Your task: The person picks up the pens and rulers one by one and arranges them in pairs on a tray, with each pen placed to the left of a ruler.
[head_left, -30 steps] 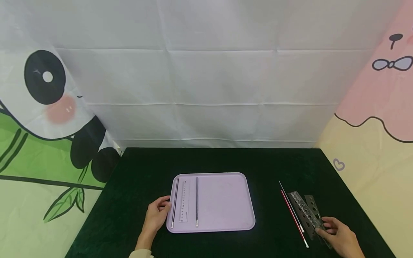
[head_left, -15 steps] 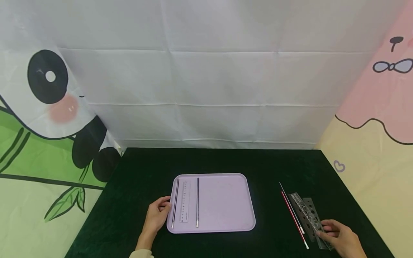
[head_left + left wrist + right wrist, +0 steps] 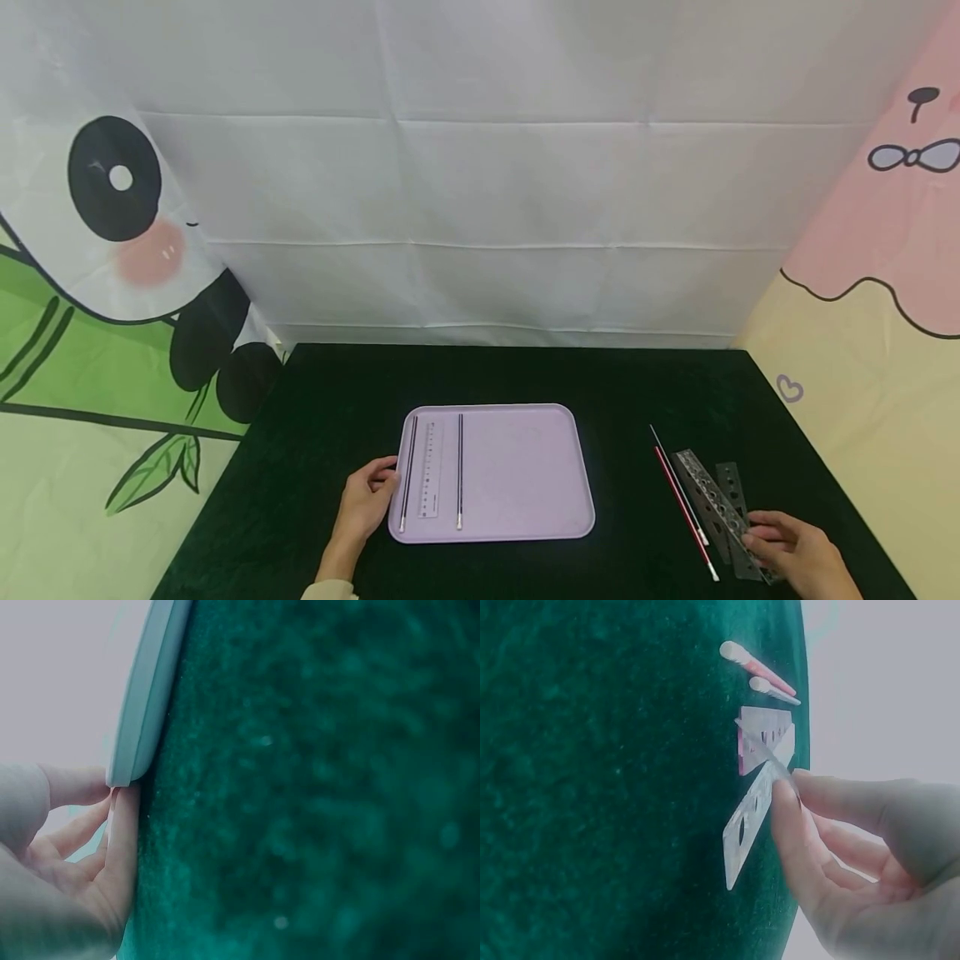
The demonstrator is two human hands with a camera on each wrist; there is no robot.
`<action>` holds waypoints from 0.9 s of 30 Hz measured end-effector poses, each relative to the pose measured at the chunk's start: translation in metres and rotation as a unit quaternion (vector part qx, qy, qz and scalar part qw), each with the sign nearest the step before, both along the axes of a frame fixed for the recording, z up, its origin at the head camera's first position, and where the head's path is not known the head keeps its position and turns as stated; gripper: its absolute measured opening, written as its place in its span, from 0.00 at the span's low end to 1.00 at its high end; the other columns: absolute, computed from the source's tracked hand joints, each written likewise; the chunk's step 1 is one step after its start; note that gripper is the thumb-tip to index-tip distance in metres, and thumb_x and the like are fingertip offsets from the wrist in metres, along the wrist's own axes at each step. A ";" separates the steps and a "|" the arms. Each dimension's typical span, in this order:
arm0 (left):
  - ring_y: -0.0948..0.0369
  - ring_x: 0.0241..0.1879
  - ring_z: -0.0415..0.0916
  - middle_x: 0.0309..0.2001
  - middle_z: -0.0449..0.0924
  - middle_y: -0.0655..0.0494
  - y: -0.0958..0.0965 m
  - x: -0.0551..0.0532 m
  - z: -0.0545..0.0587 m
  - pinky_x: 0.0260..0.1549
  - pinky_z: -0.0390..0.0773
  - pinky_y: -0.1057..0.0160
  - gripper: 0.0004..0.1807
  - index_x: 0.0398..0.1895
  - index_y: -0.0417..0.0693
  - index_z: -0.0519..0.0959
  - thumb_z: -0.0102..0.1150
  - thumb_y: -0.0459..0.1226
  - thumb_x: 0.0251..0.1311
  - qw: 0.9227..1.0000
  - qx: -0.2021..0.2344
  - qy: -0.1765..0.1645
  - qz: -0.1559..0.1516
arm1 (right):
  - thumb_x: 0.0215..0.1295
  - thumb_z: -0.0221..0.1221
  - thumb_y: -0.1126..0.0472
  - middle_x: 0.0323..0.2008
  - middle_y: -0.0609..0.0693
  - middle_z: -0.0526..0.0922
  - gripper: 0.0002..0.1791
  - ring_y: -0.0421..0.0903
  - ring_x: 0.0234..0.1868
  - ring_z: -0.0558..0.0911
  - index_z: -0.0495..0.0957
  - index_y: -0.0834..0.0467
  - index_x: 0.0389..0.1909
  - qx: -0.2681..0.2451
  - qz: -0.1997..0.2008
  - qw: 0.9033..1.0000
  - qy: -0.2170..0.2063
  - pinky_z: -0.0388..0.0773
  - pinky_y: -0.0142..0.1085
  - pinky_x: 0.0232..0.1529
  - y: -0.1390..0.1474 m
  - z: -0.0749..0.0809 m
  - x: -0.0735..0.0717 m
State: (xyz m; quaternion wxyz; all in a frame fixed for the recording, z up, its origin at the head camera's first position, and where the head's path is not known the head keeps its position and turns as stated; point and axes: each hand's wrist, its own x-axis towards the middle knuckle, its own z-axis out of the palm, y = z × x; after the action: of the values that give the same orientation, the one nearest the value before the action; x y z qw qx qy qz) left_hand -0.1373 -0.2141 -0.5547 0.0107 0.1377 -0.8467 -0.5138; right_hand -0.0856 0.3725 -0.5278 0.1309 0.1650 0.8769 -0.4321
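My left hand (image 3: 365, 504) grips the left rim of a lilac tray (image 3: 525, 475); in the left wrist view its thumb (image 3: 79, 785) is on the rim, with fingers below. On the tray lie two dark pencils (image 3: 408, 475) with a small clear ruler (image 3: 430, 471) between them. At the right, my right hand (image 3: 802, 550) pinches the near end of a clear stencil ruler (image 3: 708, 487) between thumb and fingers. Beneath it lie two more flat stencil rulers, one (image 3: 750, 817) with round holes and one (image 3: 769, 731) with a pinkish edge.
Left of the stencil rulers lie a red pencil (image 3: 684, 508) and a pale-looking pencil (image 3: 693, 517), side by side. A dark green cloth (image 3: 517, 375) covers the table. Behind it hangs a white curtain (image 3: 510, 183), with cartoon-printed cloths at both sides.
My right hand has shifted slightly right and toward me with the stencil ruler; the rulers beneath it now show at changed angles. My left hand stays at the tray.
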 end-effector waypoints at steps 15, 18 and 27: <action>0.54 0.42 0.76 0.49 0.80 0.45 0.000 -0.001 0.000 0.40 0.76 0.59 0.19 0.64 0.39 0.77 0.56 0.33 0.72 1.000 0.000 0.001 -0.003 | 0.69 0.65 0.63 0.40 0.55 0.84 0.30 0.49 0.35 0.86 0.68 0.76 0.64 -0.032 -0.008 0.999 0.029 0.84 0.38 0.36 -0.008 0.006 0.000; 0.54 0.42 0.76 0.49 0.80 0.45 0.000 -0.001 0.000 0.40 0.76 0.59 0.19 0.64 0.39 0.77 0.56 0.33 0.73 1.000 0.000 0.000 -0.004 | 0.70 0.65 0.64 0.43 0.57 0.84 0.30 0.49 0.37 0.86 0.67 0.76 0.65 -0.041 -0.008 0.999 0.033 0.84 0.38 0.37 -0.012 0.009 -0.001; 0.54 0.42 0.76 0.49 0.80 0.45 0.000 -0.001 -0.001 0.41 0.75 0.59 0.19 0.64 0.40 0.77 0.56 0.33 0.73 1.000 0.000 -0.004 -0.001 | 0.70 0.64 0.65 0.44 0.58 0.84 0.29 0.48 0.37 0.87 0.68 0.75 0.65 -0.051 -0.001 0.997 0.055 0.85 0.37 0.38 -0.027 0.012 -0.007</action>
State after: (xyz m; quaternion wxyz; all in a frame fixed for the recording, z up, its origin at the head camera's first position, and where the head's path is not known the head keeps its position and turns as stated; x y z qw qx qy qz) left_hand -0.1385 -0.2145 -0.5553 0.0065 0.1390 -0.8471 -0.5129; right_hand -0.0923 0.3459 -0.5161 0.0901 0.1349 0.8592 -0.4852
